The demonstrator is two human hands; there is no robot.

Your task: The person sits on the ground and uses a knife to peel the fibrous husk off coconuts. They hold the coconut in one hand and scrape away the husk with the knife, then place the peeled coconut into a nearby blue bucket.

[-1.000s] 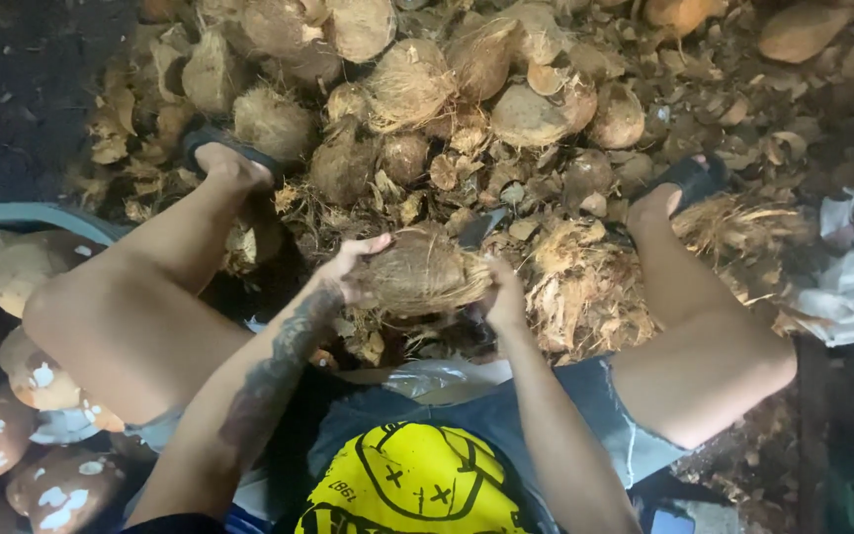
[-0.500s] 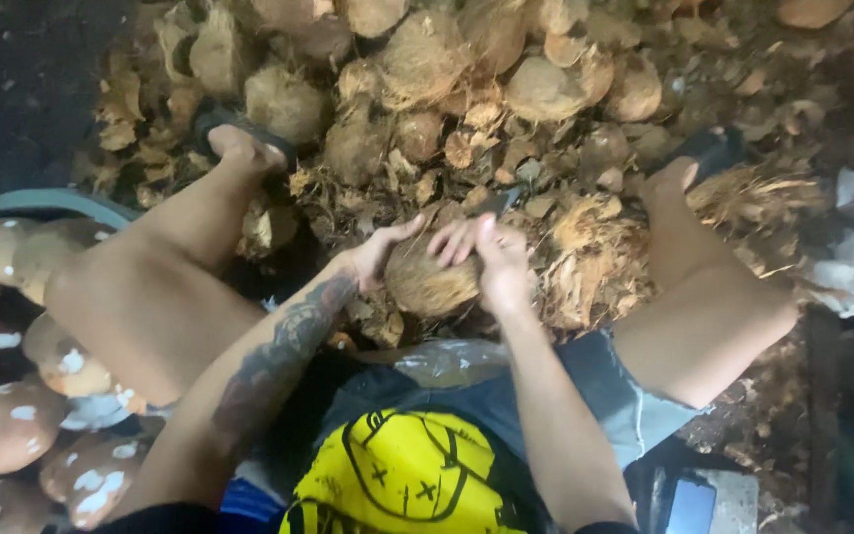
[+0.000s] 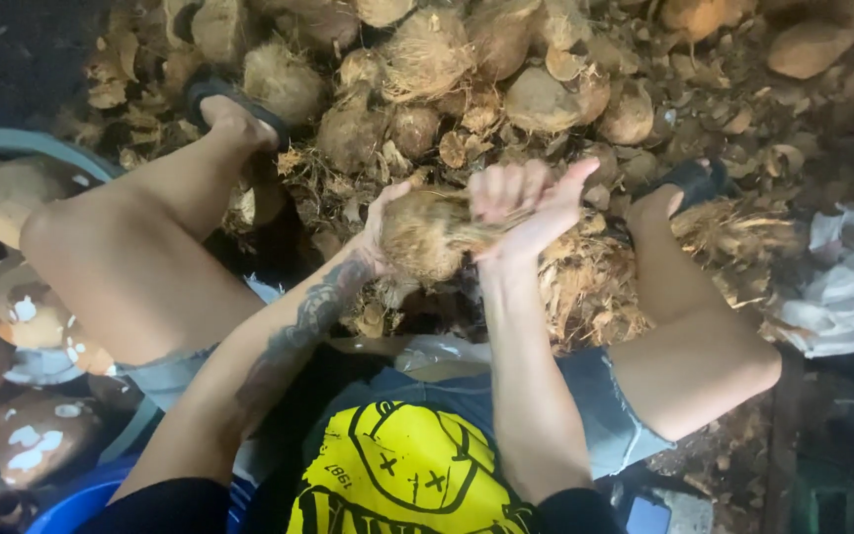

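Since 0.5 s ago, our right hand (image 3: 526,203) has risen off the top of the coconut (image 3: 427,232) and now pulls a strip of husk (image 3: 476,235) to the right. Its fingers (image 3: 506,188) are curled tight around the fibres, thumb stuck out. Our left hand (image 3: 380,227) cups the coconut's left side, fingers wrapped behind it, so we cannot tell how far they spread. It sits between our 2 knees, above the heap of husks (image 3: 595,287). To do this well, we judge the left hand must brace the coconut firmly while the right draws along the fibre grain, close to the shell, so the strip tears off whole. Peeled coconuts (image 3: 22,307) lie at left.
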